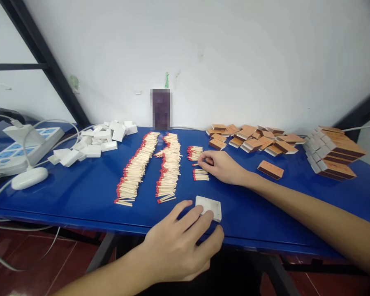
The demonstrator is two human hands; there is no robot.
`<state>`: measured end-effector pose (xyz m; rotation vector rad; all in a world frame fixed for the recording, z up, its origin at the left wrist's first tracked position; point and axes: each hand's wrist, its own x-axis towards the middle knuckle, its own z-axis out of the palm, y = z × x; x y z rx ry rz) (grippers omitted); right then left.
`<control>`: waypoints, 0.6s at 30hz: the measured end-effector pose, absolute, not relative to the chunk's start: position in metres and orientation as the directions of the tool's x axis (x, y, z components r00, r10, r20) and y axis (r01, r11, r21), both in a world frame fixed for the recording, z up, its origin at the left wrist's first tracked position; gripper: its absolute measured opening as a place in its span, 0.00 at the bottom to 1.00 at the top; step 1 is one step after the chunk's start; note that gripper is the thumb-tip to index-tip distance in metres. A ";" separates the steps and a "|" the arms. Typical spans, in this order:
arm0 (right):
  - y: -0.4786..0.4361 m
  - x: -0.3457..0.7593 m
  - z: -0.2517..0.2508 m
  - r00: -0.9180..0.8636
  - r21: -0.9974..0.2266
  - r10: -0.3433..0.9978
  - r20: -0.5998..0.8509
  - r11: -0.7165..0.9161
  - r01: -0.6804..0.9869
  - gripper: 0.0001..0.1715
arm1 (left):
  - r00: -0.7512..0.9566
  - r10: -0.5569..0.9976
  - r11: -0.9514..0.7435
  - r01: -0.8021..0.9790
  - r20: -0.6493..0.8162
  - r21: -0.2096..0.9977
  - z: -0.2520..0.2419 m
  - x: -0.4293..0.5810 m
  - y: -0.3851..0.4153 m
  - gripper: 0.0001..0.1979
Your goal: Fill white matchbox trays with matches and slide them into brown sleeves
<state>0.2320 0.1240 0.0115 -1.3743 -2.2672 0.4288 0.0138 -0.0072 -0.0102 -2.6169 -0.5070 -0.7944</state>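
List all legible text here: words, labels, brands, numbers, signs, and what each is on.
None readable.
Loose orange sleeves: red marks on some, too small.
Lone orange box: faint red marks, too small.
Stacked boxes: red marks, too blurred.
Dark rectangle at wall: pixelated.

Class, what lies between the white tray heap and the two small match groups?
The head view shows the left match row and the right match row.
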 end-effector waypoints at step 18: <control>0.118 0.235 0.016 -0.313 -0.627 0.923 0.222 0.381 0.679 0.13 | 0.771 0.233 -0.874 0.434 0.593 -0.220 -0.011 0.014 -0.007 0.14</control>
